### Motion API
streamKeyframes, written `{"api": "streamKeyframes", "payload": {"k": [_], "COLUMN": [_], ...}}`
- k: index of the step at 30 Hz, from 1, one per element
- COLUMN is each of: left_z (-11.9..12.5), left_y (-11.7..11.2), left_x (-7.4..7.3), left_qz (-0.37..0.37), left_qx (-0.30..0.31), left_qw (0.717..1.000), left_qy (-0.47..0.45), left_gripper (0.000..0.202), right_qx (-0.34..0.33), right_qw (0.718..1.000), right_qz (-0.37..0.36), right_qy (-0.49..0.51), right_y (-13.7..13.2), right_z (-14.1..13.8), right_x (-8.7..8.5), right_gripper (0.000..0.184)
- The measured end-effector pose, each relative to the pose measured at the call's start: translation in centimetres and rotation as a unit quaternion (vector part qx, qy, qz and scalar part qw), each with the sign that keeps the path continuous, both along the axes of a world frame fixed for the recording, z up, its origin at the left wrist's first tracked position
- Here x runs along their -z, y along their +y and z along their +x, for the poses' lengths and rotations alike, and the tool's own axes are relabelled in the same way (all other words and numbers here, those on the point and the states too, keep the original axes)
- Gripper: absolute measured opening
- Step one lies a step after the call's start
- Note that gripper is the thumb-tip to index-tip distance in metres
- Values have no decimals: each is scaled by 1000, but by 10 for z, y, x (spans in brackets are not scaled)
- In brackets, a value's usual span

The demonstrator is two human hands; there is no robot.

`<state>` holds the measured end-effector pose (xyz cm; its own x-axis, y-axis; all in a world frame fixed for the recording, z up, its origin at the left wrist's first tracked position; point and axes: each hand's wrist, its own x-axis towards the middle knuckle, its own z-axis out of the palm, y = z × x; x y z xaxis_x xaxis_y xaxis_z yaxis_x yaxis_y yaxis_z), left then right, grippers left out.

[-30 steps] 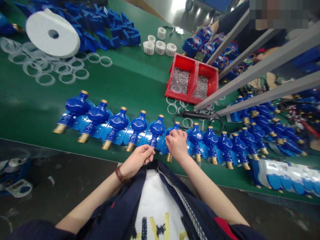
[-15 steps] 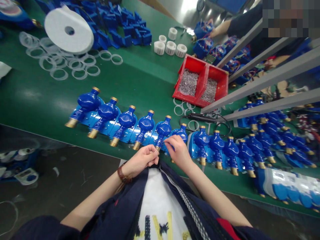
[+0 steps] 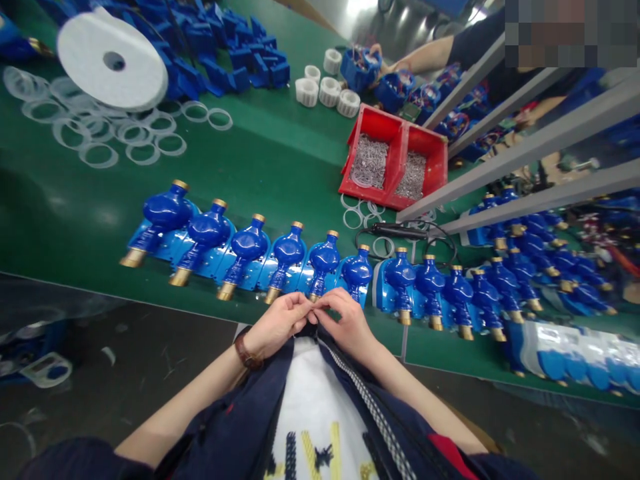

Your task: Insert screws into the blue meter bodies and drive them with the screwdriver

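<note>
My left hand (image 3: 281, 322) and my right hand (image 3: 345, 319) meet at the table's front edge, close to my body. Both have thumb and fingers pinched together, their tips touching. Whatever lies between the fingertips is too small or hidden to make out. Just beyond them stands a row of blue valve bodies with brass ends; the nearest blue valve body (image 3: 324, 257) has its lower brass end partly behind my fingers. Another blue valve body (image 3: 357, 272) sits just beyond my right hand.
A red two-part bin (image 3: 345, 180) holds small metal screws. Near it lie a black screwdriver-like tool (image 3: 400, 231) and clear rings (image 3: 384, 247). At the back left are a white disc (image 3: 145, 73) and blue plastic parts (image 3: 240, 60). Grey bars (image 3: 530, 140) cross the right; a co-worker's arm (image 3: 425, 55) reaches in behind.
My right hand has moved left and down to meet my left hand, its fingers closing to a pinch. A co-worker's hand has shifted a blue housing left toward the white plastic parts.
</note>
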<state>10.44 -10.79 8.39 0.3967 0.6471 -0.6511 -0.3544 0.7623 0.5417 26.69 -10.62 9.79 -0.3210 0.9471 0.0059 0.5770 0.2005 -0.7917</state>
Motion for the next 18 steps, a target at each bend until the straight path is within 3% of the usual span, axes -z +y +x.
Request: {"api": "streamKeyframes", "payload": {"k": [2,5,10,18], "left_z": [-4,-11,-19,-35], "left_y": [2,4,6,15], "left_x": [0,-2,-3,-7], "left_qz": [-17,-43,-54,-60], "left_qx": [-24,-37,-33,-19], "left_qw": [1000,998,998,997], "left_qy": [1,-3,-13,-54], "left_gripper": [24,21,22,28], "right_qx": [81,172,134,118], "right_qw": [992,950,927,920], "right_qz": [34,76,72,46], "right_qy": [-85,-251,-342,-371], "right_y": [10,30,47,41], "right_z": [6,15,21,19], "right_x": [4,22,51,56], "right_gripper": [9,8,11,8]}}
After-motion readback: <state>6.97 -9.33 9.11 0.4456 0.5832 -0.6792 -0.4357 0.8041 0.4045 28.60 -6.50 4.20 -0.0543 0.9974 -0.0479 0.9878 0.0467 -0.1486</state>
